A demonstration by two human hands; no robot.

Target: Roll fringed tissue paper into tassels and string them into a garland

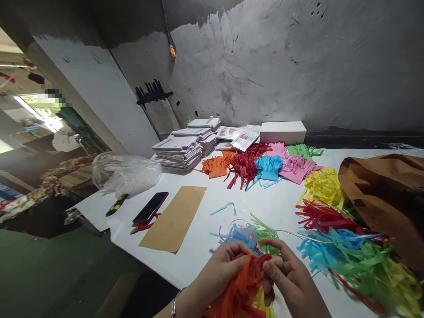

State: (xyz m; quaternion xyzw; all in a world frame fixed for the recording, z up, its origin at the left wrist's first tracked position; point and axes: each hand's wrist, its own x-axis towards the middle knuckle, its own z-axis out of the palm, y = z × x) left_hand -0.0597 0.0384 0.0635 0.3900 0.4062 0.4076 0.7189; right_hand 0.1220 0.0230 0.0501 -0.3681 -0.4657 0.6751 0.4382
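Observation:
My left hand (221,270) and my right hand (289,274) meet at the bottom edge, both closed on a bundle of orange, red and yellow fringed paper (241,291). The fingers of each hand pinch the bundle's top. Just beyond my hands lies a clear plastic piece with blue, pink and green paper strips (247,232) on the white table (205,221).
Piles of cut paper fringes lie around: orange (217,165), red (243,168), blue (268,168), pink (296,168), yellow (323,185), mixed (354,256). A brown envelope (175,216), black phone (150,206), cutter (116,204), plastic bag (124,172), booklet stacks (180,152), white box (282,131) and brown paper bag (384,194) stand nearby.

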